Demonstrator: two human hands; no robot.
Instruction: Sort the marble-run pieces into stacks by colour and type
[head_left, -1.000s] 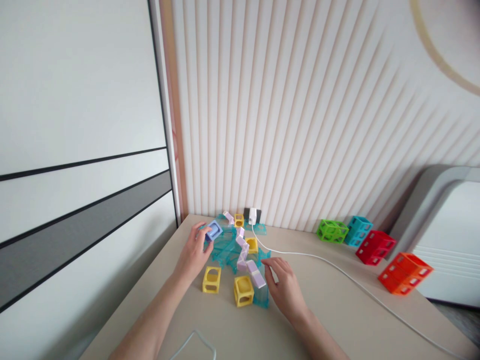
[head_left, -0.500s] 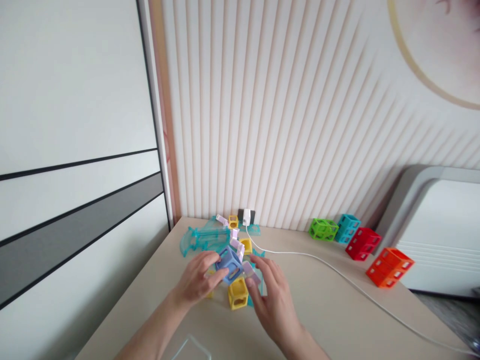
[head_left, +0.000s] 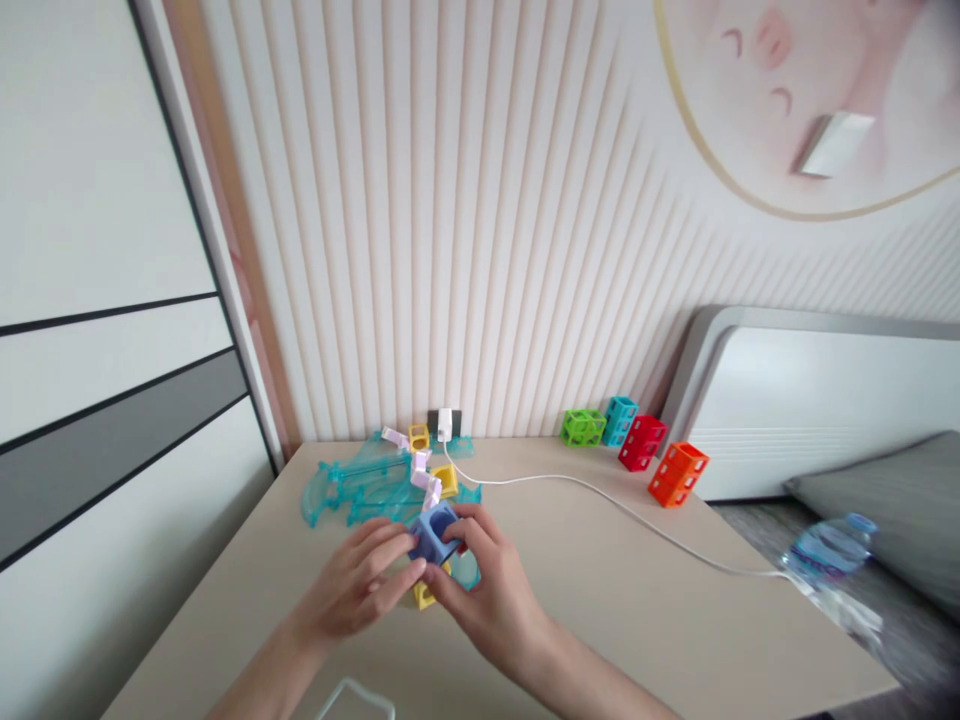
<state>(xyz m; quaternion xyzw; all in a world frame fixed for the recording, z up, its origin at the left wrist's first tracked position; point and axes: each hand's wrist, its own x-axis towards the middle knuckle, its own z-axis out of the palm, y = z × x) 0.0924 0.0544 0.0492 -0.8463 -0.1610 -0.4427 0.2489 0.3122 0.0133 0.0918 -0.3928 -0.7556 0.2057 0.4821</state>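
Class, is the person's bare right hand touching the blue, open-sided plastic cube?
Touching. The head view shows the right hand's fingertips resting on the right side of the blue cube, with no gap between.

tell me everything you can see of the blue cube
The blue cube looks like matte plastic, with rounded corners and a large rounded opening in the face turned upward. It is tilted, held above the table between the fingers of the left hand and right hand, which hide part of it. In view, it partly covers a yellow cube.
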